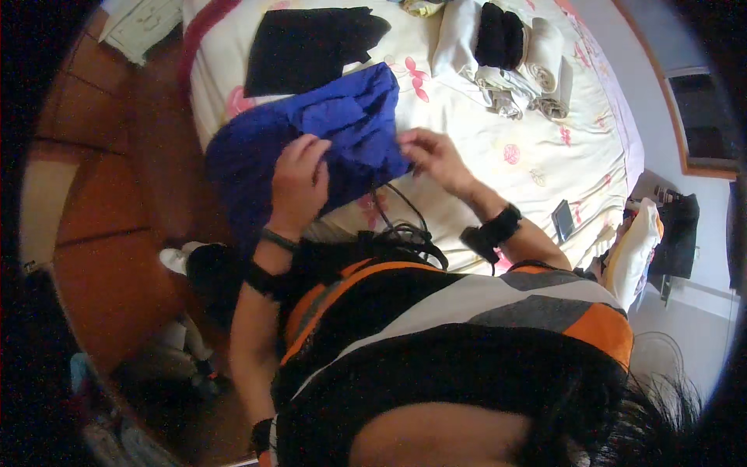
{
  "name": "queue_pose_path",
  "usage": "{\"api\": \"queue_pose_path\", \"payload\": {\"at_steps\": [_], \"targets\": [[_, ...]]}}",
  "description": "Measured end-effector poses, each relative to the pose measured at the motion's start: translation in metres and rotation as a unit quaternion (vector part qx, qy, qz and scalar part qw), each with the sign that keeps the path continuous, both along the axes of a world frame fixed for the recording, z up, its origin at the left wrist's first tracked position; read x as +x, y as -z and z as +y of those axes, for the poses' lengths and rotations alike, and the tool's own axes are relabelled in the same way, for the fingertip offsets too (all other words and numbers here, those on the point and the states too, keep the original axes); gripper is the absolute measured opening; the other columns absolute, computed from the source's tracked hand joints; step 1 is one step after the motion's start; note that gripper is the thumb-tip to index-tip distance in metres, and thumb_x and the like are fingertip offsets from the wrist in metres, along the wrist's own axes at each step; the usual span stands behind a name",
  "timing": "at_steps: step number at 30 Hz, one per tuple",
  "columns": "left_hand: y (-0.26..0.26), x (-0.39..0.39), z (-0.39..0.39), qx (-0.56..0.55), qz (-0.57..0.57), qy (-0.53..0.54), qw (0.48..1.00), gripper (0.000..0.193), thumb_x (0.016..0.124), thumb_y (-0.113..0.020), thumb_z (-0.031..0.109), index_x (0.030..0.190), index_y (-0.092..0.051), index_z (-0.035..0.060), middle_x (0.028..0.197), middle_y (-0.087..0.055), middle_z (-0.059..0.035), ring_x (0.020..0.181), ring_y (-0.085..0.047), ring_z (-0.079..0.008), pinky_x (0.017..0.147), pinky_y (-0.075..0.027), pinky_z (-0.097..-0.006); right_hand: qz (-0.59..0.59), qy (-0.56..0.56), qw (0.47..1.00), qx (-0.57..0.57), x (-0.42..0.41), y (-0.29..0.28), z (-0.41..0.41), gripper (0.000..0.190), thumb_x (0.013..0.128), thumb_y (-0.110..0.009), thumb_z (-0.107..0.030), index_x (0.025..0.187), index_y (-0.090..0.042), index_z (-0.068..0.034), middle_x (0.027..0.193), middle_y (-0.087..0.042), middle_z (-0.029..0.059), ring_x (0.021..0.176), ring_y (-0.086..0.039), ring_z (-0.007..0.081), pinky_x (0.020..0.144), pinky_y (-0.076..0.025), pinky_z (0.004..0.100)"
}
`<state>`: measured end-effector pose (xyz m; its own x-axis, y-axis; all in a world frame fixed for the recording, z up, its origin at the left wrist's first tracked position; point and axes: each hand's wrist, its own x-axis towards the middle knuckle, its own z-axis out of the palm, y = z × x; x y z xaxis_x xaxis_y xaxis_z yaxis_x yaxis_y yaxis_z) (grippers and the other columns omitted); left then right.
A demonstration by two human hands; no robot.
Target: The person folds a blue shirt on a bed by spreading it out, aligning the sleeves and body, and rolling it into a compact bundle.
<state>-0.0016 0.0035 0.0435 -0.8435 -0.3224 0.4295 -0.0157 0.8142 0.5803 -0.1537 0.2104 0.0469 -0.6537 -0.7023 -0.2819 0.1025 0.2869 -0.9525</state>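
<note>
A blue cloth garment (pixel 350 122) lies crumpled on the bed, its lower left part hanging over the edge near my body. My left hand (pixel 300 178) rests on or just above its middle, fingers bent; whether it grips the fabric cannot be made out. At the garment's right edge is my right hand (pixel 432 154), thumb and fingers close together by the cloth; a firm hold is not clear. A black folded garment (pixel 303 49) lies flat just beyond the blue one. Dark cords (pixel 408 204) run from under the blue cloth towards my waist.
Rolled white and beige clothes (pixel 543 52) and a black roll (pixel 499 35) sit at the bed's far right. A phone-like dark device (pixel 563 220) lies near the right edge of the floral bedsheet (pixel 496 175). A white carved piece of furniture (pixel 146 26) stands at upper left.
</note>
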Motion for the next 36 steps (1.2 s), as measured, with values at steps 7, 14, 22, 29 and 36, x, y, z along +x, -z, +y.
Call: {"api": "queue_pose_path", "payload": {"at_steps": [7,14,22,29,36], "targets": [[-0.008,0.001,0.023,-0.042,-0.006,0.131,0.991,0.045,0.066,-0.063,0.006,0.111,-0.055,0.0074,0.114,-0.050,-0.0140,0.108,-0.046,-0.0329,0.095,-0.035,-0.0446,0.068,-0.116,0.987,-0.089,0.042,0.007,-0.026,0.031,0.079,-0.053,0.001,0.110,-0.050,-0.001,0.091,-0.060,0.0099,0.085,-0.058,0.0147,0.076,-0.047,0.0285],[0.007,-0.013,0.006,-0.097,-0.010,0.105,0.990,0.015,0.070,-0.059,0.005,0.086,-0.059,0.0042,0.099,-0.053,-0.0122,0.099,-0.051,-0.0318,0.084,-0.042,-0.0406,0.317,-0.091,0.943,-0.050,0.020,0.003,-0.032,0.016,0.081,-0.053,0.000,0.095,-0.060,0.000,0.088,-0.062,0.0065,0.072,-0.056,0.0097,0.066,-0.047,0.0235],[0.002,-0.019,0.013,-0.140,0.004,0.095,0.986,0.015,0.071,-0.060,0.005,0.085,-0.059,0.0043,0.097,-0.053,-0.0115,0.096,-0.051,-0.0317,0.086,-0.040,-0.0415,0.509,-0.030,0.860,0.006,-0.091,0.013,-0.054,0.034,0.074,-0.057,0.006,0.103,-0.057,-0.009,0.107,-0.053,0.0129,0.080,-0.057,0.0230,0.067,-0.049,0.0281],[-0.019,-0.031,0.025,-0.114,0.009,0.118,0.986,0.021,0.071,-0.062,0.010,0.091,-0.060,0.0064,0.102,-0.054,-0.0116,0.104,-0.049,-0.0306,0.091,-0.037,-0.0418,0.505,-0.190,0.838,-0.083,-0.122,0.025,-0.075,0.019,0.077,-0.057,0.002,0.093,-0.057,-0.008,0.101,-0.055,0.0117,0.089,-0.056,0.0268,0.075,-0.046,0.0304],[-0.017,-0.060,0.058,-0.253,-0.056,0.207,0.944,0.024,0.072,-0.056,0.020,0.093,-0.059,0.0068,0.100,-0.055,-0.0108,0.107,-0.046,-0.0269,0.095,-0.033,-0.0437,0.401,-0.148,0.904,-0.033,-0.109,0.010,-0.094,0.010,0.079,-0.057,-0.003,0.089,-0.055,-0.004,0.084,-0.057,0.0094,0.081,-0.055,0.0256,0.069,-0.045,0.0326]]}}
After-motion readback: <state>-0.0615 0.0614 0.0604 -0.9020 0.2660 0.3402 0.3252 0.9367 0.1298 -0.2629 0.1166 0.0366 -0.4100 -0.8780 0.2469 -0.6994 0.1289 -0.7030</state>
